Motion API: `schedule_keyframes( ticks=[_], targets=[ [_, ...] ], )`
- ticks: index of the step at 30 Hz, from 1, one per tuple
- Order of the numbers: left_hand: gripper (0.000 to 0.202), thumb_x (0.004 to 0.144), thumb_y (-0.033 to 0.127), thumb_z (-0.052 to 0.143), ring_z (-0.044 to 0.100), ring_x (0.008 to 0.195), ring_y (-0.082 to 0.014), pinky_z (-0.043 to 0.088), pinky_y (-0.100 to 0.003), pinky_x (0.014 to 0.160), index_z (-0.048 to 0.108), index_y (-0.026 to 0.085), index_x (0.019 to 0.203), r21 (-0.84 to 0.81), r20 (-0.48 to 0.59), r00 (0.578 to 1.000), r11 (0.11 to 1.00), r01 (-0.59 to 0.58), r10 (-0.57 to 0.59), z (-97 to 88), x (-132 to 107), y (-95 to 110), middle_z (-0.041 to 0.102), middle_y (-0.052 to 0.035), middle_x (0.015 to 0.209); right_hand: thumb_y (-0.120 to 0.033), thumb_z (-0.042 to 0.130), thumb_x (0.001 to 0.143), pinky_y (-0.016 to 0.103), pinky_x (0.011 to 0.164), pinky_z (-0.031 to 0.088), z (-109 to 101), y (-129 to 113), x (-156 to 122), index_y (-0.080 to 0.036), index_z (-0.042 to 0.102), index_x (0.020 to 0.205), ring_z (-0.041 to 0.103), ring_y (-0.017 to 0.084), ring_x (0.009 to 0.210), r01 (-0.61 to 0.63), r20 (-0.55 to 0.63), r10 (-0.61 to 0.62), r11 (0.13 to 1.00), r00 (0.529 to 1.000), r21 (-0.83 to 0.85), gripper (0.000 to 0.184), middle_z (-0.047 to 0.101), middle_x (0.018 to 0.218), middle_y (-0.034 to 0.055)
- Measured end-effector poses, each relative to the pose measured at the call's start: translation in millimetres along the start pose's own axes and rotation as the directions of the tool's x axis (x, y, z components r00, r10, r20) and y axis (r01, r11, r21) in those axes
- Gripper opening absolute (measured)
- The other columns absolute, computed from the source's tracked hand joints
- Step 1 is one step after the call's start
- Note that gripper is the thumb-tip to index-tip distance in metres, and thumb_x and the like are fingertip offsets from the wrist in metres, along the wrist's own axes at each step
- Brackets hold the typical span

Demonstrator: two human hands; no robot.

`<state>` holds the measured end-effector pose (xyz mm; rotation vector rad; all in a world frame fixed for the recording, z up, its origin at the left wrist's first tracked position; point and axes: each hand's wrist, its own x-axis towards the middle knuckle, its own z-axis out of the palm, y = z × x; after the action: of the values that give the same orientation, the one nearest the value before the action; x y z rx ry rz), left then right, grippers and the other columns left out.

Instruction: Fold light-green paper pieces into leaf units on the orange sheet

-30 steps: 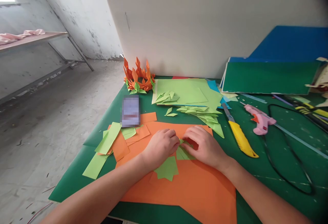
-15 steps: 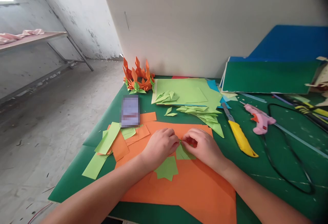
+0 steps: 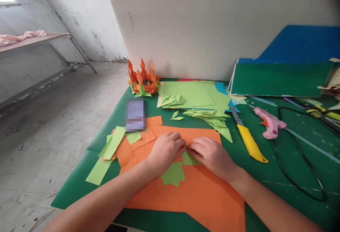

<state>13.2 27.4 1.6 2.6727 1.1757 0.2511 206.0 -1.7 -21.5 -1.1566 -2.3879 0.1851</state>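
Note:
My left hand (image 3: pixel 166 151) and my right hand (image 3: pixel 211 154) meet fingertip to fingertip over a small light green folded paper piece (image 3: pixel 189 159), both pinching and pressing it against a large orange sheet (image 3: pixel 202 193). Both hands have their fingers curled. Just in front of my left hand lies a jagged light green cut-out (image 3: pixel 174 174) on the same orange sheet. The part of the green piece under my fingers is hidden.
A green mat (image 3: pixel 281 161) covers the table. On it lie a yellow utility knife (image 3: pixel 248 141), a pink glue gun (image 3: pixel 269 126) with black cord, light green sheets with folded pieces (image 3: pixel 196 101), an orange-green paper crown (image 3: pixel 143 80), a phone (image 3: pixel 135 114), paper scraps (image 3: pixel 113 145), and green and blue boards (image 3: pixel 278 78).
My right hand's fingers have lowered and flattened onto the green piece, closing the gap that showed earlier. My left hand has barely moved.

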Motion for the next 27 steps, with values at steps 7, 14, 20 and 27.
schedule_keyframes(
  ticks=[7,14,20,27],
  targets=[
    [0.019,0.095,0.027,0.051,0.054,0.075,-0.0168,0.044,-0.029,0.069,0.066,0.019,0.088,0.019,-0.006,1.0,1.0,-0.01,0.01,0.4,0.6,-0.2,0.059,-0.0038,0.085,-0.021,0.043,0.099,0.031,0.066,0.047,-4.5,2.5,0.6,-0.018,0.065,0.09,0.058,0.019,0.077,0.029,0.053,-0.03,0.999,0.998,0.026,0.024,0.063,0.081,0.0071],
    [0.021,0.096,0.026,0.048,0.054,0.08,-0.0178,0.042,-0.03,0.071,0.067,0.019,0.09,0.075,0.025,1.0,0.997,-0.012,0.01,-0.5,-0.3,1.8,0.06,-0.0043,0.09,-0.018,0.046,0.097,0.031,0.067,0.046,-2.7,2.3,0.7,-0.017,0.064,0.086,0.059,0.02,0.078,0.001,0.044,-0.004,0.998,0.999,0.056,0.021,0.064,0.081,0.0069],
    [0.023,0.096,0.026,0.046,0.053,0.079,-0.018,0.042,-0.031,0.07,0.068,0.021,0.094,0.094,0.038,0.999,0.995,-0.04,0.036,0.4,0.0,0.7,0.061,-0.0046,0.092,-0.021,0.054,0.092,0.028,0.059,0.043,-1.6,3.6,3.1,-0.019,0.061,0.078,0.054,0.016,0.065,-0.164,-0.039,0.174,0.969,0.984,0.182,0.016,0.06,0.071,0.0027],
    [0.019,0.095,0.025,0.05,0.053,0.079,-0.0175,0.043,-0.03,0.071,0.068,0.02,0.091,0.041,-0.004,0.999,0.999,-0.033,0.033,3.0,-0.5,-0.7,0.061,-0.0043,0.091,-0.018,0.053,0.089,0.027,0.055,0.038,3.9,-2.0,3.2,-0.02,0.054,0.072,0.051,0.015,0.063,-0.203,-0.075,0.21,0.975,0.975,0.095,0.018,0.055,0.066,0.0012]
  ],
)
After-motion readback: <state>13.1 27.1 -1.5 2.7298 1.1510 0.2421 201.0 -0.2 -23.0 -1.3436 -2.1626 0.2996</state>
